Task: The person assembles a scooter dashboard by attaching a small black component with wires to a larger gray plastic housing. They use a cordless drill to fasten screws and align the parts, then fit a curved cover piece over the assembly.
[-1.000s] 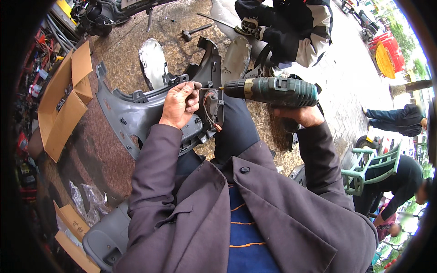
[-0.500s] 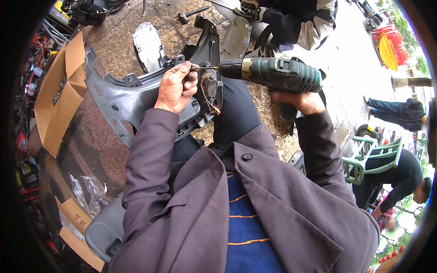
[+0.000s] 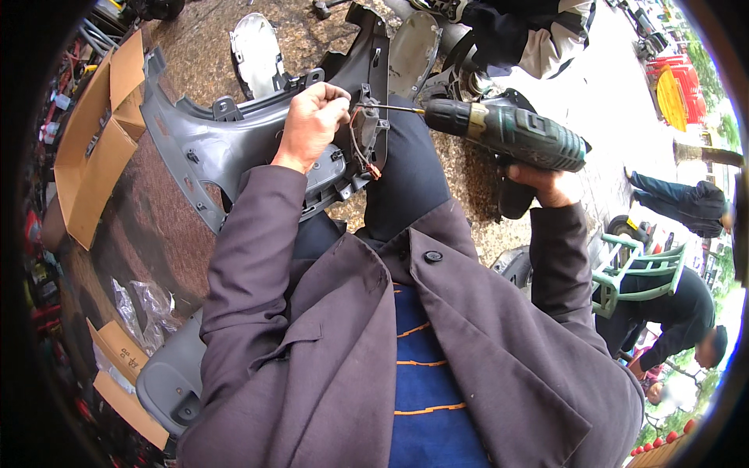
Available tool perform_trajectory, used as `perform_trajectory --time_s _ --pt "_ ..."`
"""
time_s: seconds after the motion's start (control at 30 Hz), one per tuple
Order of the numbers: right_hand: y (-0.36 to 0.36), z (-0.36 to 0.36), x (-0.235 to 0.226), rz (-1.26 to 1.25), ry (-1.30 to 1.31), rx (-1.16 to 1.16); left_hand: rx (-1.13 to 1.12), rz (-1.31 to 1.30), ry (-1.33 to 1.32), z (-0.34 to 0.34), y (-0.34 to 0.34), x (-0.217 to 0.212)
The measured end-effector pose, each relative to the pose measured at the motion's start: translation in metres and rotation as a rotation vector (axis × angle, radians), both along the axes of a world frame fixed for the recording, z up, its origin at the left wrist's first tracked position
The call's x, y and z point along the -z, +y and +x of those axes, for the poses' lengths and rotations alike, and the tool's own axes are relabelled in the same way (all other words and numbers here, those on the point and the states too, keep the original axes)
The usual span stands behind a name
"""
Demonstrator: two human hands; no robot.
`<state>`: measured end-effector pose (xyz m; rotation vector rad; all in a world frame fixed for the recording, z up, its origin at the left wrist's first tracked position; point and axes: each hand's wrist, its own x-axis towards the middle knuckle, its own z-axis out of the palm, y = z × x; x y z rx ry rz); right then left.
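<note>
My right hand is wrapped round the handle of a dark green and black cordless drill. Its long thin bit points left, and the tip reaches a small part with wires on the end of a grey plastic body panel. The panel lies across my lap, over my left leg. Beside the bit's tip my left hand is closed, thumb and fingers pinched together. Whatever lies between those fingertips is too small or hidden to make out. A connector hangs from the wires.
Two pale curved covers lie on the stone ahead, near a hammer. An open cardboard box stands at left, with clear plastic wrap nearer me. Another person's leg is close at far right.
The drill has moved right and slightly down, baring more of its bit. My left hand has shifted a little up and right, its fingers now curled over the bit's tip end.
</note>
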<state>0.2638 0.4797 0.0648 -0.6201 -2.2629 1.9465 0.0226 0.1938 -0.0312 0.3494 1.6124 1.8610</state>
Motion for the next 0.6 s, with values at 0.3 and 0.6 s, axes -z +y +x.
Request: perform_trajectory --time_s 0.3,0.6 --pt "0.015 0.035 -0.007 0.027 -0.172 -0.067 0.480 -0.497 0.401 0.004 -0.002 -0.001" --pt "0.010 0.034 -0.012 0.098 -0.247 -0.211 0.538 -0.239 0.241 0.012 0.001 0.008"
